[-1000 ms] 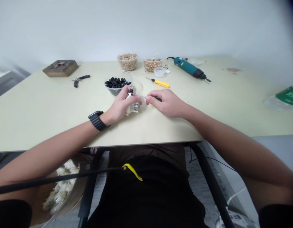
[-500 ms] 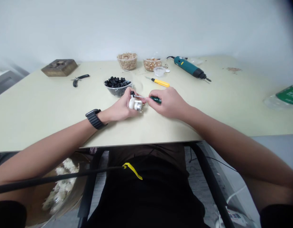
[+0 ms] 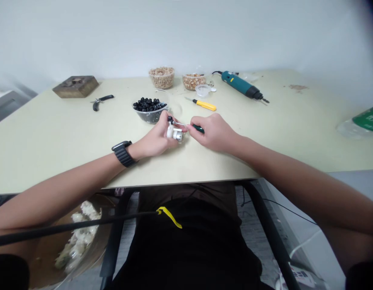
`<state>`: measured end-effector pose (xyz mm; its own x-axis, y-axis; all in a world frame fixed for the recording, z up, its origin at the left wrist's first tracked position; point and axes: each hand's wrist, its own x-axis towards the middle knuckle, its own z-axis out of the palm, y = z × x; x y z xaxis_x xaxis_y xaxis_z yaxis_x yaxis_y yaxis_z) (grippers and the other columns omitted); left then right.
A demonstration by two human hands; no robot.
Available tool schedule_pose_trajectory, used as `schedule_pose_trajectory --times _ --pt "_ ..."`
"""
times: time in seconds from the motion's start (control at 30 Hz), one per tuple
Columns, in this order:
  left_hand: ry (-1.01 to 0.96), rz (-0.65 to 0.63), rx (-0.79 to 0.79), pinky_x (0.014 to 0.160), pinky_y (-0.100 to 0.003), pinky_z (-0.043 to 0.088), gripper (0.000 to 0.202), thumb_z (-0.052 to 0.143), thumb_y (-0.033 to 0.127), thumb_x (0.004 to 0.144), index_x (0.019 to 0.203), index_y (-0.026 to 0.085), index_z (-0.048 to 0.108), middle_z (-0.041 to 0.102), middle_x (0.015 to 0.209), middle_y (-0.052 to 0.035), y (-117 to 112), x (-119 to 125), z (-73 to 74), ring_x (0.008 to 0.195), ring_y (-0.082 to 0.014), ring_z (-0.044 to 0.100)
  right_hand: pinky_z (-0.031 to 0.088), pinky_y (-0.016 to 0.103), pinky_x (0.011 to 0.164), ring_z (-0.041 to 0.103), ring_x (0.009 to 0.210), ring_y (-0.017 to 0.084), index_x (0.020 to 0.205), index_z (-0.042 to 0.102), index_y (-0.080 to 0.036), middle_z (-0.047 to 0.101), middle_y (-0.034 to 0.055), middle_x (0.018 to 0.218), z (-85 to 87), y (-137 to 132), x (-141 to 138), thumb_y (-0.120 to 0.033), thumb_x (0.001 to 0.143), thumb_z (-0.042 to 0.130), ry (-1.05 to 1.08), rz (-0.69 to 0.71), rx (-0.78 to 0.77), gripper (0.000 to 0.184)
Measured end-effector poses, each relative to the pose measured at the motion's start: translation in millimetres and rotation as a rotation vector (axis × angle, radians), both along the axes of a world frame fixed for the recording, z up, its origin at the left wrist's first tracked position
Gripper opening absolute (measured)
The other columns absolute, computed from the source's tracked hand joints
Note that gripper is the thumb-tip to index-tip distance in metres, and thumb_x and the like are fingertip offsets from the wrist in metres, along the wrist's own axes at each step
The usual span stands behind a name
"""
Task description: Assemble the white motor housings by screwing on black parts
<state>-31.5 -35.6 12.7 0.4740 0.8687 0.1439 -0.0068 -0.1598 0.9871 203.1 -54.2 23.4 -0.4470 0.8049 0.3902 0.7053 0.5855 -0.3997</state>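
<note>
My left hand (image 3: 154, 139), with a black watch on the wrist, is closed round a small white and silver motor-like part (image 3: 173, 133) with a black piece on top. My right hand (image 3: 213, 132) pinches a green-handled screwdriver (image 3: 197, 128). Its thin metal shaft points left and its tip meets the black piece. Both hands rest on the pale yellow table (image 3: 53, 137) just in front of a clear bowl of black pieces (image 3: 148, 108).
Farther back stand two tubs of tan pellets (image 3: 161, 77), a small clear cup (image 3: 203, 90), a yellow-handled screwdriver (image 3: 204, 105), a teal electric screwdriver (image 3: 241, 86), black pliers (image 3: 101, 100) and a wooden block (image 3: 75, 86). A green-labelled bottle (image 3: 363, 121) lies at the right edge. A bowl of white parts (image 3: 77, 241) sits below the table.
My left hand has turned the white part up so that its silver end shows. The right hand shifted slightly with the green screwdriver and stays at the part.
</note>
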Motion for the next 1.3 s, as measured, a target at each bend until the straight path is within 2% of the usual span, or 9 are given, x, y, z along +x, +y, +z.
schedule_pose_trajectory --times 0.13,0.27,0.5,0.67,0.83,0.93,1.07,1.2,1.3 --pt "0.0 -0.005 0.0 0.084 -0.034 0.054 0.06 0.086 -0.003 0.056 0.099 0.026 0.054 0.068 0.098 0.0005 0 -1 3.0 0.096 -0.0217 0.067 0.022 0.036 0.069 0.033 0.06 0.015 0.077 0.049 -0.024 0.042 -0.0031 0.061 1.3 1 1 -0.052 0.11 0.059 -0.039 -0.025 0.029 0.044" --pt "0.022 -0.005 0.004 0.083 -0.035 0.051 0.061 0.086 -0.004 0.057 0.101 0.025 0.056 0.068 0.104 -0.0011 1 -3 2.5 0.096 -0.0208 0.065 0.025 0.036 0.069 0.038 0.061 0.014 0.074 0.048 -0.024 0.047 -0.0029 0.061 3.4 0 -1 -0.046 0.112 0.055 0.017 0.023 -0.062 0.044" --pt "0.118 -0.146 0.223 0.088 -0.039 0.054 0.063 0.081 0.006 0.066 0.112 0.027 0.043 0.07 0.119 -0.0031 17 -10 -13.3 0.105 -0.0223 0.069 0.025 0.036 0.066 0.035 0.062 0.013 0.068 0.038 -0.025 0.04 -0.0049 0.063 5.2 -1 -5 -0.034 0.112 0.054 0.126 0.054 -0.206 0.047" --pt "0.158 -0.182 0.311 0.088 -0.041 0.055 0.062 0.078 0.008 0.071 0.116 0.028 0.04 0.069 0.125 -0.005 23 -13 -19.2 0.109 -0.0234 0.07 0.026 0.035 0.065 0.036 0.063 0.013 0.068 0.036 -0.025 0.038 -0.005 0.063 6.7 0 -6 -0.036 0.112 0.052 0.142 0.061 -0.267 0.048" --pt "0.12 -0.178 0.267 0.083 -0.039 0.056 0.063 0.083 0.011 0.07 0.115 0.027 0.042 0.07 0.121 -0.0047 25 -12 -20.8 0.105 -0.0233 0.071 0.026 0.035 0.067 0.039 0.062 0.014 0.073 0.048 -0.024 0.045 -0.0036 0.064 6.2 -1 -3 -0.041 0.111 0.054 0.052 0.027 -0.114 0.042" --pt "0.106 -0.181 0.225 0.078 -0.037 0.055 0.065 0.085 0.013 0.068 0.115 0.027 0.043 0.07 0.119 -0.0045 29 -13 -21.8 0.099 -0.0224 0.07 0.024 0.034 0.068 0.04 0.063 0.015 0.082 0.057 -0.022 0.048 -0.002 0.065 3.7 -3 -4 -0.045 0.112 0.054 -0.034 -0.05 -0.024 0.038" --pt "0.13 -0.192 0.205 0.074 -0.037 0.053 0.065 0.085 0.012 0.068 0.116 0.027 0.045 0.069 0.116 -0.0048 31 -16 -17.9 0.093 -0.0216 0.068 0.023 0.034 0.068 0.038 0.064 0.016 0.089 0.065 -0.021 0.052 0.0008 0.068 1.1 -5 -8 -0.046 0.113 0.052 -0.123 -0.121 0.027 0.037" --pt "0.178 -0.17 0.219 0.078 -0.039 0.055 0.063 0.085 0.011 0.066 0.111 0.025 0.044 0.069 0.119 -0.0074 25 -14 -8.1 0.097 -0.0236 0.068 0.027 0.033 0.069 0.045 0.067 0.017 0.105 0.075 -0.019 0.064 0.0034 0.075 0.1 -5 -8 -0.041 0.114 0.051 -0.085 -0.084 0.043 0.034" --pt "0.203 -0.138 0.211 0.083 -0.04 0.057 0.06 0.086 0.014 0.066 0.108 0.024 0.045 0.07 0.129 -0.0107 20 -11 -2.2 0.102 -0.024 0.069 0.031 0.033 0.073 0.051 0.071 0.018 0.108 0.078 -0.019 0.07 0.0045 0.081 0.1 -4 -8 -0.037 0.114 0.05 -0.04 -0.02 0.043 0.034"
